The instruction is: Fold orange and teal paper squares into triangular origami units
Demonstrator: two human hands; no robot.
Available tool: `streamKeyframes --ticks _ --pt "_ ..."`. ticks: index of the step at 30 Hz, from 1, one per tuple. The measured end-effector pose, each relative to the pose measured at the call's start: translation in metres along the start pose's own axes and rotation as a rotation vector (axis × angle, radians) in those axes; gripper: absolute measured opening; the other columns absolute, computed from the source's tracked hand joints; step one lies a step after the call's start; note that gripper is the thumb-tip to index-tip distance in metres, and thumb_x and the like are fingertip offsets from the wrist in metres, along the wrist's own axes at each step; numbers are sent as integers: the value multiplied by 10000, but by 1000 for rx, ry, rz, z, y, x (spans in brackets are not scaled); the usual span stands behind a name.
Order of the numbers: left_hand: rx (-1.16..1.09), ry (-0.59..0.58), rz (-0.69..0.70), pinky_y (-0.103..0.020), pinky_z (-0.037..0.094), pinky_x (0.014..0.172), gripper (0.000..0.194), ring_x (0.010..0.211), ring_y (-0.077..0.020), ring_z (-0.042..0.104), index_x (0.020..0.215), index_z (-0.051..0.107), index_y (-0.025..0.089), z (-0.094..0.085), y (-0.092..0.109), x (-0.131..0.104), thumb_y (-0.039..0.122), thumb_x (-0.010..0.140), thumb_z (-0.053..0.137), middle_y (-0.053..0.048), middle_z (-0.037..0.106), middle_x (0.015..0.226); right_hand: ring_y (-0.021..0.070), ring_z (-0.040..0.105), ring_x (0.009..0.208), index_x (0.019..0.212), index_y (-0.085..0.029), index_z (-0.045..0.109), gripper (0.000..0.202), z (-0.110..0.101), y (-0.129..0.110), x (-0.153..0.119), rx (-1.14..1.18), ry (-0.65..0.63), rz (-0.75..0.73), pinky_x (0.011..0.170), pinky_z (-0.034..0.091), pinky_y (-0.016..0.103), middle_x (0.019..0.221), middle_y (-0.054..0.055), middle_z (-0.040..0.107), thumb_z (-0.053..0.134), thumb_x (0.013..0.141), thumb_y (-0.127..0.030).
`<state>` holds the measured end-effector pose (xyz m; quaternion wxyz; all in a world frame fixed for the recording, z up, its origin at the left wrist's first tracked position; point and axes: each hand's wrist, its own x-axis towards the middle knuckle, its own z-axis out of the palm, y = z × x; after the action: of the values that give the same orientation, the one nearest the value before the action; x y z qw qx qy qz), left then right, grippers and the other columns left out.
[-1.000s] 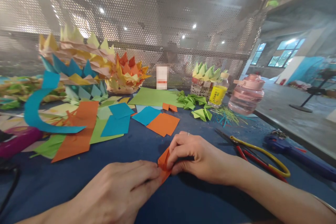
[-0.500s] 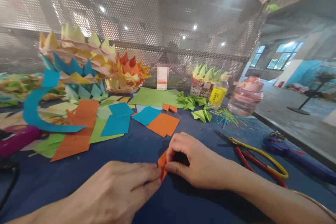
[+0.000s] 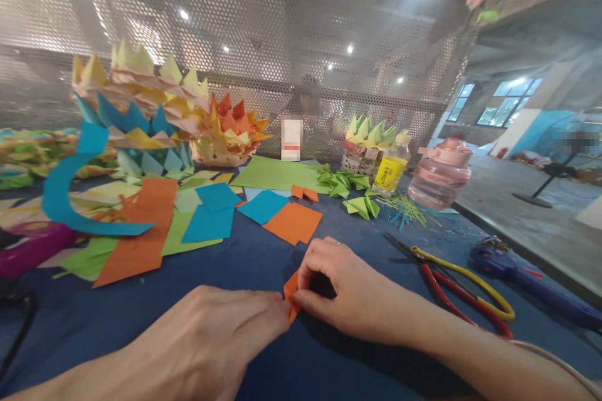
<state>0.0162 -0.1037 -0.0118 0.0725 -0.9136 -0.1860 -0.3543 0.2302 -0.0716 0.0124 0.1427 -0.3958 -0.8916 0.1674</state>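
A small folded piece of orange paper (image 3: 291,290) lies on the dark blue tabletop, mostly covered by my fingers. My left hand (image 3: 214,329) holds its left side, fingers pressed together at the edge. From the right, my right hand (image 3: 350,288) pinches the same paper between thumb and curled fingers. Just beyond my hands are an orange square (image 3: 296,222) and a blue square (image 3: 264,205) of paper. A small folded orange piece (image 3: 305,193) sits behind them.
Scissors (image 3: 463,291) with red and yellow handles and a blue-handled tool (image 3: 527,279) lie right. Folded green pieces (image 3: 362,205), a yellow-labelled bottle (image 3: 389,169) and a pink jug (image 3: 439,175) stand further back. Left are paper sheets (image 3: 145,232), a purple tool (image 3: 35,249) and paper crowns (image 3: 141,119).
My right thumb has shifted slightly left along the folded orange paper, closer to my left fingertips. Both hands keep hold of it; the rest stays nearly the same.
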Motion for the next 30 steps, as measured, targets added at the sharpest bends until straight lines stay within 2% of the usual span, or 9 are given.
streamKeyframes --ticks 3,5,8,11,17,20,25,30 --pt "79 -29 27 -153 556 672 491 767 -120 710 1172 539 154 1 -1 -3 4 762 314 -50 735 959 160 537 809 781 -157 615 85 0 -1 0 6 7 -10 842 400 349 851 27 621 646 846 -202" --pt "84 -45 32 -171 556 629 453 719 -129 697 1158 557 163 3 0 -6 17 802 317 -47 726 935 164 537 814 785 -159 615 81 0 -1 0 8 8 -9 832 402 348 860 31 623 649 843 -205" --pt "55 -116 -26 -173 565 648 349 743 -137 689 1092 603 183 7 1 -8 73 873 354 -36 701 885 161 532 806 789 -164 611 79 0 0 0 16 12 -1 831 400 351 863 25 620 647 842 -210" --pt "61 -190 -100 -152 566 688 330 815 -135 684 1080 620 189 10 2 -9 81 897 368 -38 683 891 158 529 804 800 -165 600 91 0 1 0 49 25 10 795 400 329 865 19 619 665 833 -217" --pt "50 -115 33 -234 580 825 372 1054 -192 647 1168 584 136 14 -4 -11 77 901 333 -110 677 1102 171 548 863 869 -165 586 143 -1 4 1 140 17 23 800 403 320 925 28 646 708 827 -229" --pt "7 -85 35 -209 574 810 352 947 -165 681 1137 596 141 13 -3 -8 61 896 352 -87 703 1012 179 544 879 869 -165 573 150 -1 3 0 131 7 28 817 401 334 940 34 641 701 834 -236" --pt "-56 -79 -33 -160 562 746 287 762 -122 692 965 651 176 6 5 0 83 913 385 -27 698 830 199 523 915 876 -178 549 65 0 0 -2 65 -23 38 871 389 390 975 42 613 608 878 -205" --pt "-39 73 44 -176 512 554 324 605 -119 647 949 625 183 5 5 3 66 909 326 -20 693 771 192 514 882 898 -183 523 21 2 -2 -4 -10 -22 32 916 376 436 991 53 595 517 911 -168"
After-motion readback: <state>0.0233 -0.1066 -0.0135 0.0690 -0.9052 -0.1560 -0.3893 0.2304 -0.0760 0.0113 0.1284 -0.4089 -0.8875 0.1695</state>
